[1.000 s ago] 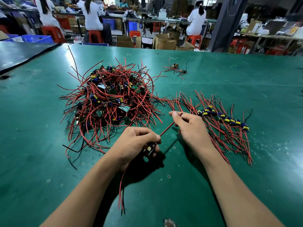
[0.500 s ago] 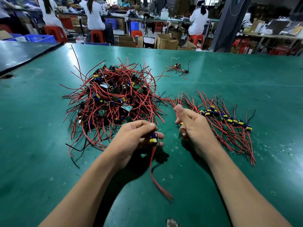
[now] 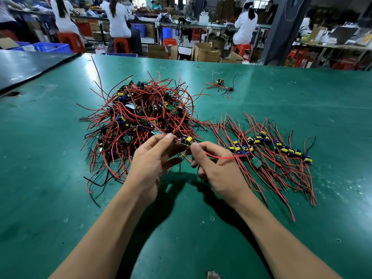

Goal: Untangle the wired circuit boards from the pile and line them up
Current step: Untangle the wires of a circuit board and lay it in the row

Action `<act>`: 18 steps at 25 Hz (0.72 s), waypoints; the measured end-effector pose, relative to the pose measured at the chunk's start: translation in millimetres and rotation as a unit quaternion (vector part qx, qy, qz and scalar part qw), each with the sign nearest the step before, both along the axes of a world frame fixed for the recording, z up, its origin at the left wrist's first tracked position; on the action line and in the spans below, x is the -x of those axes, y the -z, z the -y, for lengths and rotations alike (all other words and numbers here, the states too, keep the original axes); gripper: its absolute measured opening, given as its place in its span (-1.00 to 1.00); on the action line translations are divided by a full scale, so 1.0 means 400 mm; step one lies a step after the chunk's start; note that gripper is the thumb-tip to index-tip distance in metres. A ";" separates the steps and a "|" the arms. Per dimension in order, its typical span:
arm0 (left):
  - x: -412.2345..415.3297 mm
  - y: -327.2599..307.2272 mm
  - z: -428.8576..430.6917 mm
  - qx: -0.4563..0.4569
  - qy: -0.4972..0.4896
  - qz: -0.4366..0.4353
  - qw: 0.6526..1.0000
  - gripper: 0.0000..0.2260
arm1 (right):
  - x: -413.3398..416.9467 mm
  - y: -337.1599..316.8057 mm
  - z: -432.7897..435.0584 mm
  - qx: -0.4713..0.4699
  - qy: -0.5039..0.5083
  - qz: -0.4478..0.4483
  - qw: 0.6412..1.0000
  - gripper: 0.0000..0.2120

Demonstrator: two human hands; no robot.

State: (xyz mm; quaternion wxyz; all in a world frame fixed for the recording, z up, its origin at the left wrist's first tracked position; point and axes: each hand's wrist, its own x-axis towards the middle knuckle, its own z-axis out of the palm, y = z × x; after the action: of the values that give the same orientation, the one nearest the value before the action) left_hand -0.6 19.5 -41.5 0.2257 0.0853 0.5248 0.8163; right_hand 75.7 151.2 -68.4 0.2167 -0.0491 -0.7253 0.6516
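Note:
A tangled pile of small circuit boards with red and black wires lies on the green table, left of centre. To its right runs a row of lined-up boards, their wires fanned toward me. Between the two, above the table, I hold one circuit board with yellow and blue parts. My left hand pinches its left end with fingertips. My right hand pinches its right end, and a red wire runs from those fingers to the right.
A small stray bundle of wired boards lies at the back of the table. A dark second table adjoins at the far left. Beyond the far edge sit people on red stools among cardboard boxes.
Both hands rose and came together in front of the pile. The board that the left hand held low is now held between both hands, and its red wire now trails to the right.

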 end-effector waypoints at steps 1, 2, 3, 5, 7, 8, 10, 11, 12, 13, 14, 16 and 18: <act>-0.001 0.001 -0.001 -0.016 0.009 0.013 1.000 -0.94 | 0.005 -0.002 0.000 0.053 0.006 -0.004 0.999 -0.72; -0.001 0.003 -0.002 -0.033 0.024 0.023 0.999 -0.96 | 0.008 -0.006 -0.002 0.107 0.008 -0.005 0.994 -0.72; -0.001 0.006 -0.001 -0.050 0.041 0.028 0.998 -0.96 | 0.011 -0.009 -0.005 0.155 0.007 -0.003 0.988 -0.73; 0.000 0.008 0.000 -0.085 0.083 0.036 0.992 -0.83 | 0.007 -0.016 -0.015 0.232 -0.020 0.010 0.973 -0.76; 0.004 0.013 0.000 -0.089 0.120 0.055 0.987 -0.68 | -0.002 -0.024 -0.031 0.276 -0.078 0.030 0.958 -0.81; 0.003 0.014 0.000 -0.078 0.135 0.068 0.985 -0.70 | -0.008 -0.027 -0.040 0.281 -0.111 0.043 0.952 -0.81; -0.005 0.010 -0.001 -0.034 0.182 0.090 0.979 -0.87 | -0.018 -0.031 -0.048 0.268 -0.163 0.079 0.946 -0.80; -0.010 0.010 -0.002 -0.013 0.208 0.091 0.974 -0.84 | -0.023 -0.033 -0.050 0.256 -0.177 0.102 0.945 -0.80; -0.015 0.011 -0.004 0.002 0.228 0.087 0.970 -0.76 | -0.026 -0.032 -0.052 0.243 -0.182 0.126 0.944 -0.80; -0.017 0.014 -0.006 0.006 0.237 0.078 0.968 -0.73 | -0.027 -0.032 -0.055 0.231 -0.187 0.140 0.944 -0.80; -0.021 0.015 -0.008 0.005 0.236 0.072 0.969 -0.74 | -0.027 -0.030 -0.057 0.219 -0.189 0.146 0.946 -0.80; -0.027 0.022 -0.011 0.008 0.212 0.055 0.976 -0.84 | -0.023 -0.030 -0.061 0.184 -0.158 0.154 0.958 -0.80; -0.026 0.031 -0.015 0.042 0.168 0.017 0.985 -0.85 | -0.018 -0.027 -0.066 0.155 -0.116 0.159 0.968 -0.77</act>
State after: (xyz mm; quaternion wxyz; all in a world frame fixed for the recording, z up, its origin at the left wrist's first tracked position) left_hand 10.0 25.3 -53.8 0.3715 0.1488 0.5329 0.7456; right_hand 82.9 177.4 -57.5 0.0108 -0.1006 -0.6416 0.7603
